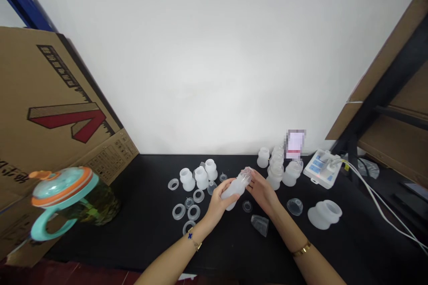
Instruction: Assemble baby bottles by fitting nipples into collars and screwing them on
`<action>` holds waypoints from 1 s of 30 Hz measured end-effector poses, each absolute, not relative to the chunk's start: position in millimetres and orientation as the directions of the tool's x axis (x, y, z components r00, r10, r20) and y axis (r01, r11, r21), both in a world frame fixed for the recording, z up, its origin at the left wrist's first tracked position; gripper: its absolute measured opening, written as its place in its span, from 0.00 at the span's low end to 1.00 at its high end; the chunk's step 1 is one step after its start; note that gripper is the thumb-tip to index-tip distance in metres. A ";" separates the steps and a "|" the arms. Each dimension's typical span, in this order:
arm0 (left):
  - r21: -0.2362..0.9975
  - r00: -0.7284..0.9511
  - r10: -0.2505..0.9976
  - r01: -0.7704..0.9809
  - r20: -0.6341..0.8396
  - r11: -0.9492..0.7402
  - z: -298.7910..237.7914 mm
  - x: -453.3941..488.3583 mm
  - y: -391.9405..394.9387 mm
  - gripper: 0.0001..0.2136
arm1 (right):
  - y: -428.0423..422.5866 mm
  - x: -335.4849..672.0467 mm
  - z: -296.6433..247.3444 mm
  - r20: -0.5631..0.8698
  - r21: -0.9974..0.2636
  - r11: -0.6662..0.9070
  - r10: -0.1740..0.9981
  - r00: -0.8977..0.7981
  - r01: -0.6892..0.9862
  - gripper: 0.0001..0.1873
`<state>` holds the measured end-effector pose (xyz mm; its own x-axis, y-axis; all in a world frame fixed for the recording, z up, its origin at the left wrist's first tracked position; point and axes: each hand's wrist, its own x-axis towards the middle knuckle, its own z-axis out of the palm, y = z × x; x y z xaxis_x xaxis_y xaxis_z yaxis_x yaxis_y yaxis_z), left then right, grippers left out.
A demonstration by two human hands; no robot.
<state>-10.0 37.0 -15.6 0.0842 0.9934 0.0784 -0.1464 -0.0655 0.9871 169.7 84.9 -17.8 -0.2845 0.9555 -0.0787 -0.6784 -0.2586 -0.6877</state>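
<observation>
My left hand is wrapped round the body of a frosted white baby bottle, held tilted above the black table. My right hand is closed at the bottle's top end, fingers on the clear nipple and collar there. Both wrists wear a bracelet. Left of the hands stand three open white bottles, with several translucent collar rings lying in front of them. Assembled bottles stand in a cluster just right of my right hand.
A clear cap, a clear dome and a wide white bottle lie at the right. A white power strip with cables sits at the far right. A teal and orange jug and cardboard box stand left.
</observation>
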 end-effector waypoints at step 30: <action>0.968 0.113 0.993 -0.250 0.031 -0.001 -19.5 -8.1 34.8 0.25 | 83.8 165.7 -13.6 -0.083 -0.761 -0.227 0.963 -0.256 -0.608 0.20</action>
<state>-8.1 34.8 -19.5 0.1128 0.9931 0.0305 -0.2505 -0.0013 0.9681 165.7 83.8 -13.6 -0.2563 0.9630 -0.0832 -0.6078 -0.2275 -0.7608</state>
